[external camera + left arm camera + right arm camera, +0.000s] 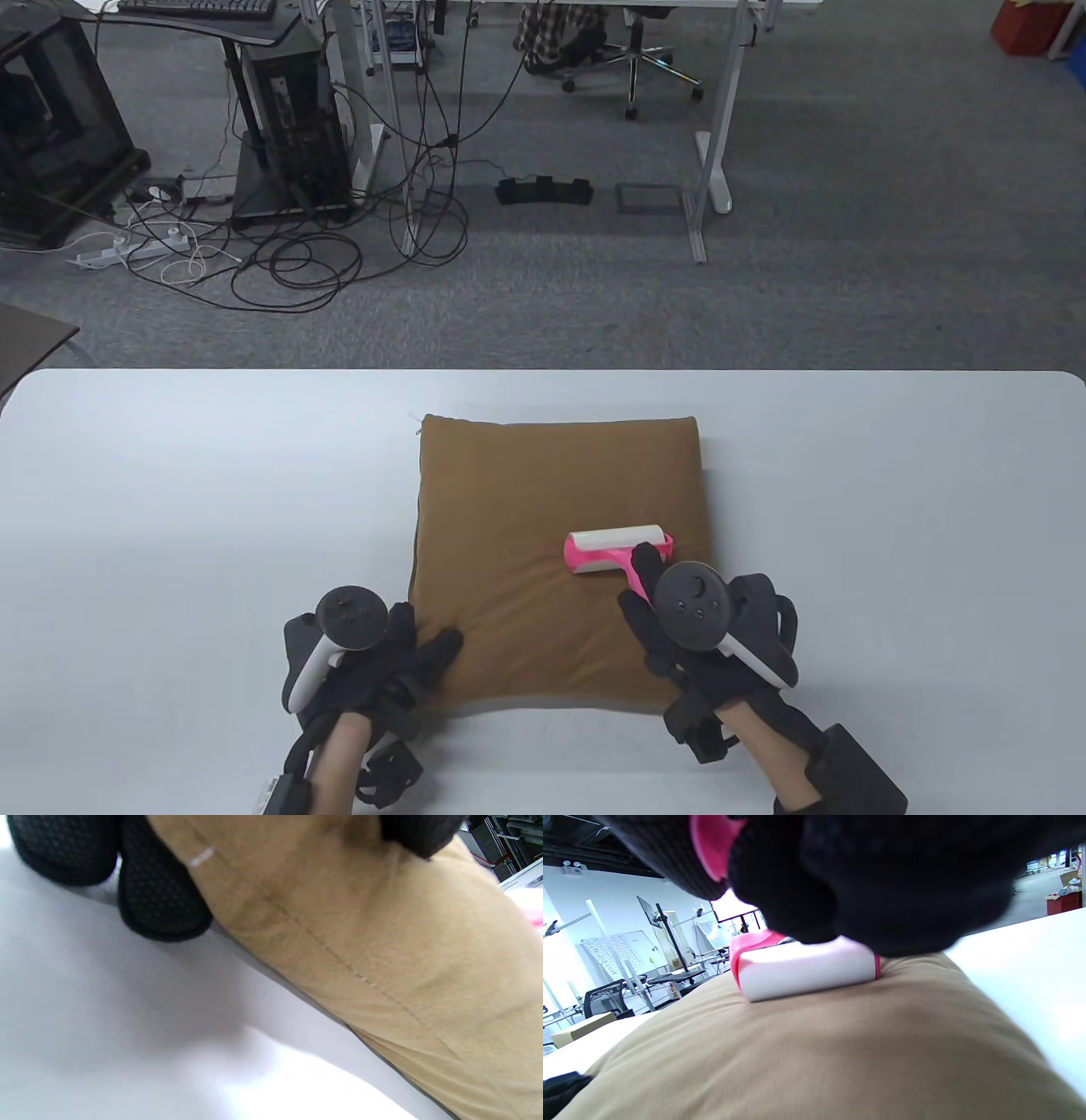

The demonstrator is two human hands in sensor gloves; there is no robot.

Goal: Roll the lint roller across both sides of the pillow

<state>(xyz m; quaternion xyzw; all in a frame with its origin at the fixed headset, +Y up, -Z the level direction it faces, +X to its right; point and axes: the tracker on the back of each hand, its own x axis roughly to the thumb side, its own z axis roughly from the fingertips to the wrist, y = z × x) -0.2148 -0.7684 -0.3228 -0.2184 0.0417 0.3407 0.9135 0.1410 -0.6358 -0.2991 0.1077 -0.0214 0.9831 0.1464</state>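
A brown square pillow (543, 501) lies flat on the white table (170, 509). A pink lint roller (618, 550) with a white roll lies on the pillow's right part, the roll touching the fabric (806, 974). My right hand (679, 611) grips the roller's pink handle. My left hand (399, 654) rests on the pillow's near left corner, thumb on top of the fabric, other fingers (161, 899) on the table beside the pillow's edge (360, 942).
The table's far edge (543, 371) runs behind the pillow, with grey carpet, cables (280, 255), desk legs and a computer tower (293, 127) beyond it. White table surface lies on both sides of the pillow.
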